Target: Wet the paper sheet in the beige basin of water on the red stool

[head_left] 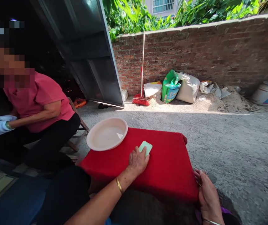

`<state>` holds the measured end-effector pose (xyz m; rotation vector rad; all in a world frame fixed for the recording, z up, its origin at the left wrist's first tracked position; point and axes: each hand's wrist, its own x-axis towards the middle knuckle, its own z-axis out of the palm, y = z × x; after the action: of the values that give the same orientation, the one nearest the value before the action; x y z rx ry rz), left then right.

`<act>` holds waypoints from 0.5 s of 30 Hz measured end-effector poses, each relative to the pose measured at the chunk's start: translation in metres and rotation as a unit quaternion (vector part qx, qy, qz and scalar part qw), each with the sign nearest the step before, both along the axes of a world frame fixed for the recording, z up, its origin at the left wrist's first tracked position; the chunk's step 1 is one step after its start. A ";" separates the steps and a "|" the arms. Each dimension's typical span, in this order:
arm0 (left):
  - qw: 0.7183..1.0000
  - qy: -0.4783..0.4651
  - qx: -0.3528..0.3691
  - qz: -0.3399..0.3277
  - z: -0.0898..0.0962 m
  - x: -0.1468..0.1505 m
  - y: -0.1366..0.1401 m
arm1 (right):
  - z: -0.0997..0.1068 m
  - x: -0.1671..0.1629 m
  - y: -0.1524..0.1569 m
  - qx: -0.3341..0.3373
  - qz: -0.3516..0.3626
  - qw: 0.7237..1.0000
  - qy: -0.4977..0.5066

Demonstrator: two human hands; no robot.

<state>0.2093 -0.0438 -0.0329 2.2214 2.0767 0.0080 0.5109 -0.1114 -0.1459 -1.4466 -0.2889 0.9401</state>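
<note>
Low in front of me is a small table covered with a thick red cloth (165, 165). My left hand (138, 161), with a gold bangle at the wrist, lies on it. Its fingers and thumb grip a flat, pale green piece (146, 147) with rounded corners and a small dark spot near the far end; I cannot tell its exact kind. At the near right corner, my right hand (208, 192) is closed against the edge of the red cloth, fingertips partly hidden. A wide, pale basin (107, 134) sits on the table's far left corner.
At left sits a person in a pink shirt (47, 97) with a white cloth over the hands. Behind are a dark metal door (94, 59), a red broom (141, 100), a green sack (170, 87), a white sack (188, 89) and a brick wall (218, 53).
</note>
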 end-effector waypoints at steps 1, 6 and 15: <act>0.999 -0.019 -0.001 -0.044 -0.003 0.028 -0.005 | 0.000 0.000 0.000 0.000 0.002 1.000 -0.001; 0.970 -0.095 -0.005 -0.222 -0.023 0.149 -0.027 | 0.000 0.002 -0.002 0.005 0.014 1.000 -0.007; 1.000 -0.002 -0.016 -0.010 -0.016 0.025 0.026 | -0.009 0.000 0.002 0.014 -0.026 0.999 0.018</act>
<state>0.2346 -0.0177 -0.0491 2.2223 2.0373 -0.0206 0.5105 -0.1093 -0.1549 -1.4045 -0.2360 0.9162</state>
